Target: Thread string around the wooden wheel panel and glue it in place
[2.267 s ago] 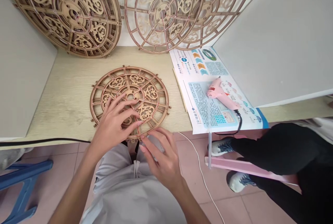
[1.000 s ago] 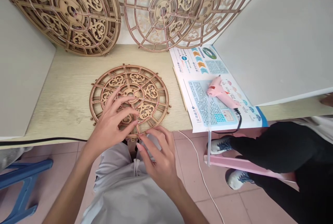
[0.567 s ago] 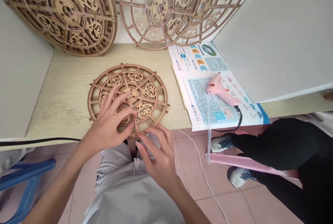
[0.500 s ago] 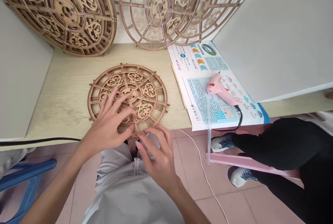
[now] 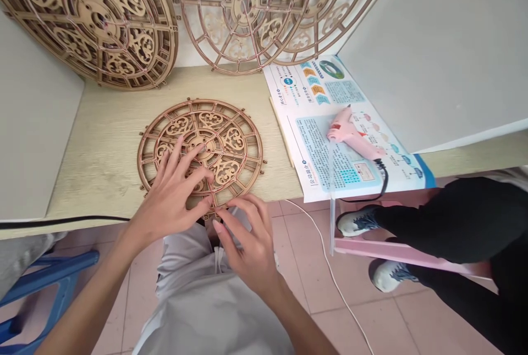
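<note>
A round, copper-brown openwork disc (image 5: 233, 139) with scroll ornaments lies flat near the table's front edge. Over its left and lower part rests my left hand (image 5: 175, 195), fingers spread, touching the disc. My right hand (image 5: 247, 234) is at the disc's lower rim, its thumb and index finger apart near the edge; nothing can be made out between them. The rim below the hands overhangs the table edge slightly.
Larger openwork discs stand upright behind, a stack (image 5: 99, 20) at left and others (image 5: 247, 9) at centre. Right, a pink glue gun (image 5: 355, 135) lies on a printed sheet (image 5: 317, 151), its clear stick overhanging. Grey panels flank the table (image 5: 99, 124). A person's legs (image 5: 445, 223) are at right.
The whole view has shifted slightly. Both hands keep nearly the same pose on the disc, and no object has clearly moved.
</note>
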Demonstrator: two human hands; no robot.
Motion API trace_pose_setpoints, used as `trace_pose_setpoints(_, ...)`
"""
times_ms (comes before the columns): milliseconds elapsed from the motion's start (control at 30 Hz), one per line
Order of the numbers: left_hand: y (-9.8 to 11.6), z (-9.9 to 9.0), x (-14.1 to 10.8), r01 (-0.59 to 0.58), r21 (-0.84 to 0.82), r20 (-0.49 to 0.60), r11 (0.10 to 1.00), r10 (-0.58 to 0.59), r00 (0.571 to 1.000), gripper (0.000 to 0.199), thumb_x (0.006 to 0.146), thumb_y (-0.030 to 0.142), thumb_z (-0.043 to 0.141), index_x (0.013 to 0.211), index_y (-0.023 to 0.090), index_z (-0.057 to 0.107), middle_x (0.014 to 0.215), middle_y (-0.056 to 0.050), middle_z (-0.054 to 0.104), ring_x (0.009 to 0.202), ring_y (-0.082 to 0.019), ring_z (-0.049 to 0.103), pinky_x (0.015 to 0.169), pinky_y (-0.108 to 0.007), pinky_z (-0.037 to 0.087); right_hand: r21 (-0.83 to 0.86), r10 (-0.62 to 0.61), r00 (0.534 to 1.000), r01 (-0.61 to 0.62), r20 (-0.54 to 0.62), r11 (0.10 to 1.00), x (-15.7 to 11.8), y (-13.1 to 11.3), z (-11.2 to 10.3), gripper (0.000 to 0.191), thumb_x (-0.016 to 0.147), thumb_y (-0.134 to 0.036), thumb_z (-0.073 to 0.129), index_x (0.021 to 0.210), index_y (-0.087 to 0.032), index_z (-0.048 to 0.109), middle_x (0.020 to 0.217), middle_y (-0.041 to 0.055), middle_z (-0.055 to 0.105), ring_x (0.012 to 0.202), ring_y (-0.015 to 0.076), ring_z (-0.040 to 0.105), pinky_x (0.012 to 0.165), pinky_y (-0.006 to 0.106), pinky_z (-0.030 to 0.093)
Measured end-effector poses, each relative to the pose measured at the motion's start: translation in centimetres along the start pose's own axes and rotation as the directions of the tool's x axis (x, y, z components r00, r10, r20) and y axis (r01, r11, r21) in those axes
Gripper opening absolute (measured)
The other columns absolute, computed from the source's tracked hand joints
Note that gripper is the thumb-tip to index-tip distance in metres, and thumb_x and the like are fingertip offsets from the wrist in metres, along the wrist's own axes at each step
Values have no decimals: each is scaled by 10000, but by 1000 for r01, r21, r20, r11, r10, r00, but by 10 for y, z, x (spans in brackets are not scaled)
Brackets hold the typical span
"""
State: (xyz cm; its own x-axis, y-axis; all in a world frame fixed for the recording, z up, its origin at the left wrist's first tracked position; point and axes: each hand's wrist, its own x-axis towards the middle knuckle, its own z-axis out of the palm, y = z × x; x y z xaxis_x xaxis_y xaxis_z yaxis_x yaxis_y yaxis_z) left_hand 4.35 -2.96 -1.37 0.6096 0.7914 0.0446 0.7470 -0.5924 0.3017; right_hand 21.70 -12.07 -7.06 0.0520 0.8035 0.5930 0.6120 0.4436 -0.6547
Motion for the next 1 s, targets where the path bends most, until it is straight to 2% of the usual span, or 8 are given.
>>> trace_pose_setpoints(533,0,0,1,11,-16,-10,1000,-11,1000,206,937,353,515,1073,231,610,1679,-37,249,1586,-378,-26,1208,-738,97,11,-4,1000,4,-15,1000,1,-2,0,198,916,-116,658,1096,-168,722,1099,109,661,1102,261,550,920,445,501)
trace_pose_setpoints(733,-1,4,1,8,-36,-67,999,-10,998,214,941,349,541,1103,233,618,1654,-53,309,1583,-393,19,1207,-723,157,-39,-60,998,61,9,997,3,1,-4,217,917,-123,658,1114,-186,722,1088,99,682,1110,252,566,913,435,508)
trace_pose_setpoints(833,-3,1,1,-53,-57,-142,997,45,989,229,948,335,589,1153,249,646,1646,-45,315,1585,-380,14,1229,-674,182,-40,-81,997,82,10,996,4,3,-6,232,907,-115,665,1121,-179,726,1087,98,687,1107,253,564,916,438,510)
trace_pose_setpoints(867,-5,-3,2,-87,-52,-180,995,77,981,214,953,325,602,1146,257,664,1614,-47,364,1583,-368,55,1237,-639,207,-39,-78,997,78,13,996,4,3,-6,233,911,-117,660,1125,-180,727,1088,98,686,1107,251,564,918,438,511)
trace_pose_setpoints(933,-7,-13,5,-155,-21,-219,988,147,965,158,970,307,608,1088,267,705,1447,-57,536,1521,-329,263,1219,-542,300,-38,-66,998,67,21,997,4,4,-6,233,920,-128,648,1131,-189,729,1092,96,683,1113,246,564,921,434,513)
trace_pose_setpoints(967,-7,-18,8,-178,-4,-200,984,173,964,147,983,304,599,1058,267,720,1309,-60,619,1413,-296,413,1172,-484,370,-36,-64,998,65,24,997,4,4,-6,233,923,-133,645,1132,-192,730,1092,96,681,1114,244,565,922,431,514)
trace_pose_setpoints(1000,-8,-24,11,-207,-10,-128,978,204,970,161,1000,313,578,1030,263,729,1193,-50,669,1261,-258,531,1096,-432,431,-34,-62,998,63,25,997,4,4,-6,231,926,-137,642,1132,-194,730,1094,95,680,1117,243,565,922,430,514)
